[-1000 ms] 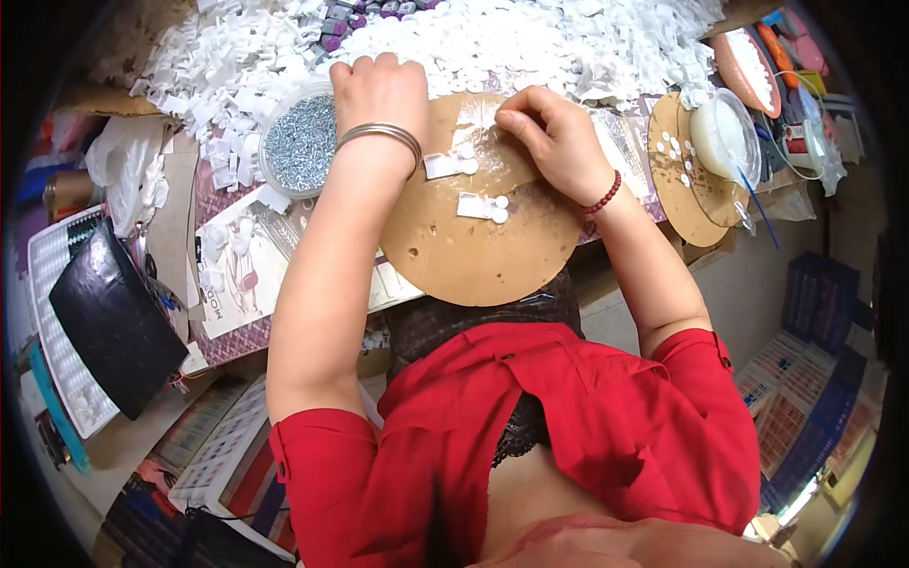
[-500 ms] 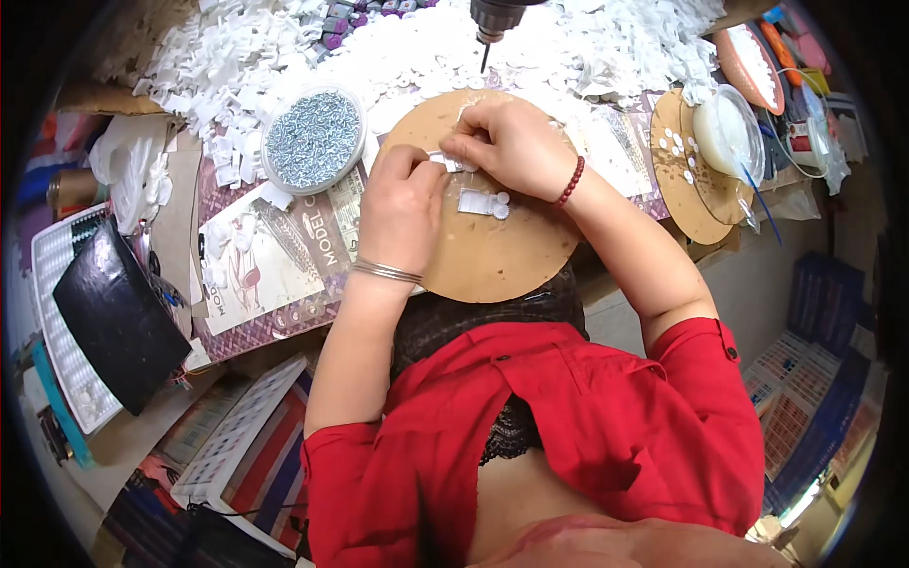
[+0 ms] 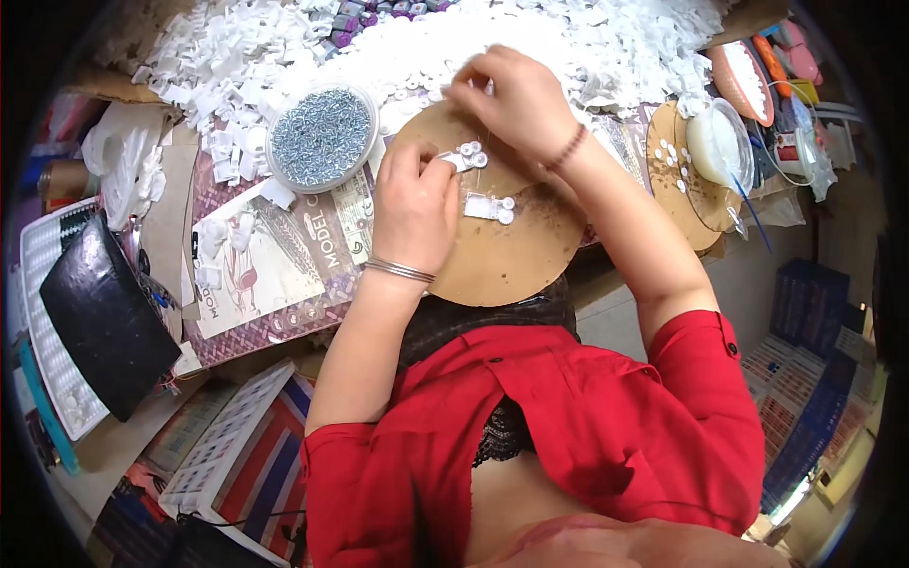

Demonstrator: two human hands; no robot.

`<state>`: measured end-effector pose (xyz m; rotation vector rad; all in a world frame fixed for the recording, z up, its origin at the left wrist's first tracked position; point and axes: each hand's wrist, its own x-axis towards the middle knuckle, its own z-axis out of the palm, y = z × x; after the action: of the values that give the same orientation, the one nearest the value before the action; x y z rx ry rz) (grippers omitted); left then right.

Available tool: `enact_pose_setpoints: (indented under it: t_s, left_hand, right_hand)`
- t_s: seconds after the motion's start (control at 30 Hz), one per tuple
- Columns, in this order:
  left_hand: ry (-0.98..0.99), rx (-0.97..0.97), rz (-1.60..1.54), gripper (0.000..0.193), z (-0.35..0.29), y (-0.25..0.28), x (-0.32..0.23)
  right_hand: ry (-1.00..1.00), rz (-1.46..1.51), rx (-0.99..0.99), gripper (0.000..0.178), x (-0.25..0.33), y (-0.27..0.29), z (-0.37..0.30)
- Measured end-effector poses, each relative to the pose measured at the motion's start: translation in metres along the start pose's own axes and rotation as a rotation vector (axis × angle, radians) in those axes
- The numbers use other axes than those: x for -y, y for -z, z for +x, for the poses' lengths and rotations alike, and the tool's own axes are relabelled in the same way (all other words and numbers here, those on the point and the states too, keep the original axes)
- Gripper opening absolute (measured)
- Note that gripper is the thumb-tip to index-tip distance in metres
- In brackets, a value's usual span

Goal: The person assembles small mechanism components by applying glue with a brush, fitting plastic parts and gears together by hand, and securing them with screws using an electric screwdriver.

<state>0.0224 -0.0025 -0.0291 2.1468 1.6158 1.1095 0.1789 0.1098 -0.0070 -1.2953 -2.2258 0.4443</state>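
Note:
My left hand (image 3: 414, 204) is closed on the end of a small white plastic piece with little round wheels (image 3: 471, 155), over a round brown board (image 3: 511, 260). Nearer to me on that board lies a second white piece (image 3: 489, 207), with two small wheels at its right end. Past the board's far edge, my right hand (image 3: 521, 104) reaches over a spread of small white discs (image 3: 412, 90). Its thumb and forefinger are bent and apart, and I see nothing held between them.
A clear tub of small silvery metal pins (image 3: 322, 137) stands left of the board. White plastic parts (image 3: 218, 66) are heaped behind it. To the right are another brown board (image 3: 663, 180), a tub of white paste (image 3: 715, 142) and a pink basket (image 3: 743, 80).
My right hand has moved away from the left hand, up toward the white discs. The wheeled piece in my left hand now shows. The view has shifted slightly.

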Motion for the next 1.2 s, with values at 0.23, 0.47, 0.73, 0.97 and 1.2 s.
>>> enact_pose_setpoints:
  t_s: [0.23, 0.47, 0.73, 0.97, 1.2]
  left_hand:
    - [-0.041, 0.16, -0.17, 0.031, -0.018, 0.009, -0.016]
    - [0.019, 0.114, -0.077, 0.029, -0.026, -0.001, -0.016]
    - [0.097, 0.092, -0.112, 0.027, -0.025, -0.003, -0.018]
    - [0.11, 0.088, -0.112, 0.026, -0.022, -0.004, -0.013]
    - [0.181, 0.122, -0.129, 0.026, -0.022, -0.006, -0.013]
  right_hand:
    - [0.014, 0.059, -0.053, 0.02, -0.016, -0.007, -0.004]
    - [0.049, -0.038, -0.138, 0.015, -0.021, -0.027, 0.01]
    - [-0.098, 0.355, 0.002, 0.012, -0.028, 0.02, -0.036]
    - [0.017, 0.25, 0.216, 0.015, 0.003, 0.021, -0.081]
    - [-0.258, 0.338, 0.377, 0.014, 0.002, 0.018, -0.072]
